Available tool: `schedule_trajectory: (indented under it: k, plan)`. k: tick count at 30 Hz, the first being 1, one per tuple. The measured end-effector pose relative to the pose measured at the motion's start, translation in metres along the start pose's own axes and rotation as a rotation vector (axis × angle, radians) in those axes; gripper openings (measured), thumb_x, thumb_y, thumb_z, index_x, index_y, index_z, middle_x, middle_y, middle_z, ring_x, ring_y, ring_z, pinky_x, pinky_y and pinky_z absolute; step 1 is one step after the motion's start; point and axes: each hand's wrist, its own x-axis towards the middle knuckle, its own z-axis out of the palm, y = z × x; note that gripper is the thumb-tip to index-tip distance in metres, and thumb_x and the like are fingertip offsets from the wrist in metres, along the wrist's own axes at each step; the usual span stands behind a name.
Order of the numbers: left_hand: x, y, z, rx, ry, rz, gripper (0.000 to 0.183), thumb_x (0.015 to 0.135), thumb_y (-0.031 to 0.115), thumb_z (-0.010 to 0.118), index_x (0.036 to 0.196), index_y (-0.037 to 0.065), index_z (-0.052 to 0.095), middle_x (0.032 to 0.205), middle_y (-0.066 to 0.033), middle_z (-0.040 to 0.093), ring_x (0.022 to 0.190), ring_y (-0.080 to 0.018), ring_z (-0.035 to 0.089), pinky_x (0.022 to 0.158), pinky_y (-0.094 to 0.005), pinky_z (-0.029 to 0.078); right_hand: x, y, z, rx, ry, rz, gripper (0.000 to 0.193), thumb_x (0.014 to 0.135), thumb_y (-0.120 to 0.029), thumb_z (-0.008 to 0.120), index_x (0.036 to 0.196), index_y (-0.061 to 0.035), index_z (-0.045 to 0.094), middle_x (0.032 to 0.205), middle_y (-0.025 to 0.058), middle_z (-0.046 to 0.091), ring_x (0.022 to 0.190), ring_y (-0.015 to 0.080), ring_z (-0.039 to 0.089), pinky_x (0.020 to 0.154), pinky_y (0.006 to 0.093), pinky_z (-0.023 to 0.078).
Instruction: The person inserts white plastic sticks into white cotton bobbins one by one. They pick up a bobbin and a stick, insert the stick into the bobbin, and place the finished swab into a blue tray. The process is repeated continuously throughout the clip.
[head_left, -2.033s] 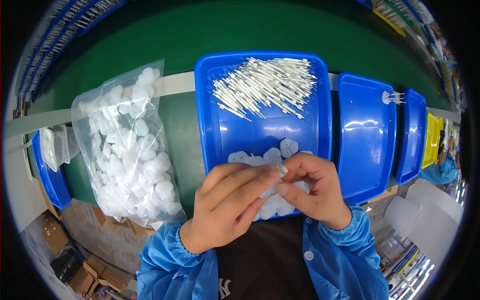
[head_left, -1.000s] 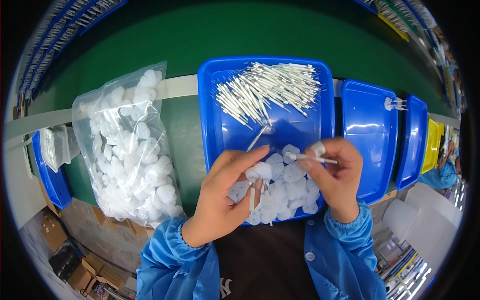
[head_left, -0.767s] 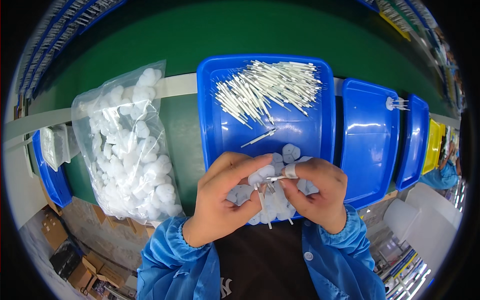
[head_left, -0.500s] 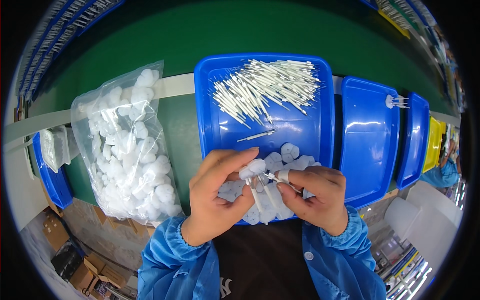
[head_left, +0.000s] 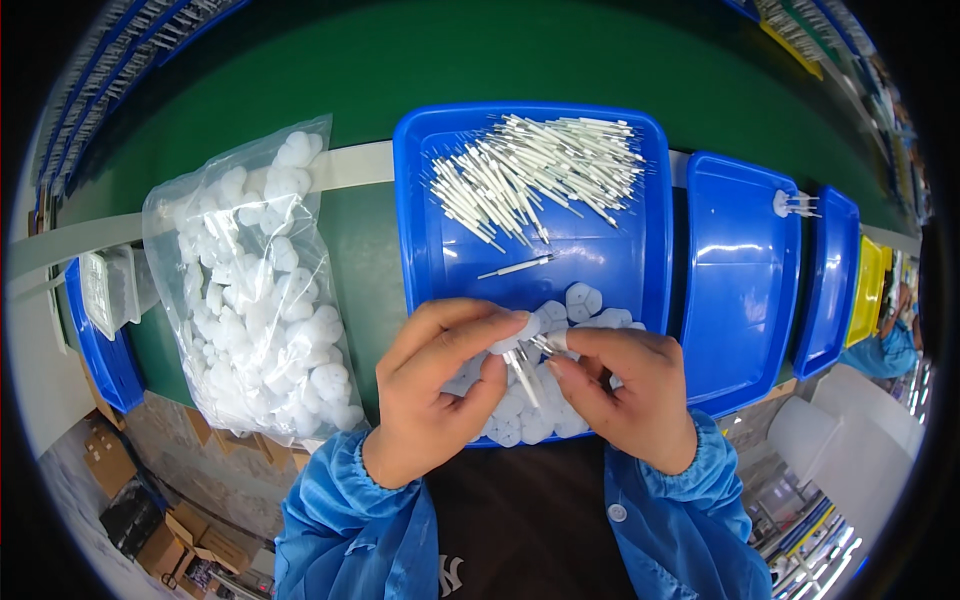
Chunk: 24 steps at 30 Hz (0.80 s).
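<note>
Between thumb and fingers, my left hand [head_left: 440,385] pinches a white, lobed plastic piece [head_left: 512,336]; white rods [head_left: 524,380] stick out of it toward me. My right hand [head_left: 630,395], a white wrap on one finger, pinches a thin white rod with a metal end [head_left: 544,346] against the piece's right side; fingers cover much of this rod. Both hands are over the near part of a blue tray [head_left: 405,240]. Below them lie several more lobed pieces [head_left: 583,300]. A pile of white rods with metal tips [head_left: 545,170] fills the tray's far part, and a single rod [head_left: 516,267] lies apart from it.
A clear bag of white lobed pieces [head_left: 260,290] stands left of the tray. To the right, another blue tray [head_left: 740,290] holds one piece with rods in it [head_left: 795,204]. Further right are a blue tray [head_left: 830,280], a yellow bin [head_left: 868,290] and a person's blue sleeve [head_left: 885,355].
My left fingers have tilted the lobed piece, and its rods now sit closer together. The right hand's rod has moved slightly up and left, nearer the piece.
</note>
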Motion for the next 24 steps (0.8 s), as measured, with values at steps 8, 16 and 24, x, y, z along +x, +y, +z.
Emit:
schedule_trajectory:
  k: [8, 16, 24]
  plan:
    - [-0.003, -0.005, 0.002, -0.079, -0.102, -0.046, 0.045, 0.084, -0.011, 0.077, 0.127, 0.002, 0.08, 0.109, -0.0154, 0.082, 0.095, -0.0301, 0.079, 0.086, -0.038, 0.061, 0.004, 0.001, 0.002, 0.371, -0.182, 0.375, 0.011, 0.098, -0.011, 0.084, 0.1, -0.0013, 0.079, 0.067, 0.0084, 0.07, 0.056, 0.0107, 0.065, 0.054, 0.0281, 0.049]
    - [-0.001, 0.002, 0.001, 0.116, -0.099, 0.047, 0.044, 0.081, -0.01, 0.079, 0.123, 0.002, 0.082, 0.098, -0.0134, 0.083, 0.081, -0.0283, 0.079, 0.074, -0.0365, 0.062, 0.008, 0.012, 0.01, -0.119, 0.008, -0.08, 0.013, 0.093, -0.015, 0.086, 0.093, -0.0043, 0.078, 0.064, 0.0045, 0.068, 0.053, 0.0163, 0.066, 0.052, 0.0313, 0.048]
    - [-0.006, 0.0, 0.008, 0.199, -0.077, 0.048, 0.049, 0.078, -0.011, 0.078, 0.125, 0.001, 0.082, 0.098, -0.0147, 0.083, 0.083, -0.0282, 0.078, 0.078, -0.0361, 0.062, 0.009, 0.013, 0.015, -0.38, 0.111, -0.278, 0.015, 0.087, -0.017, 0.089, 0.092, -0.0099, 0.076, 0.064, 0.0011, 0.064, 0.052, 0.0211, 0.063, 0.05, 0.0357, 0.048]
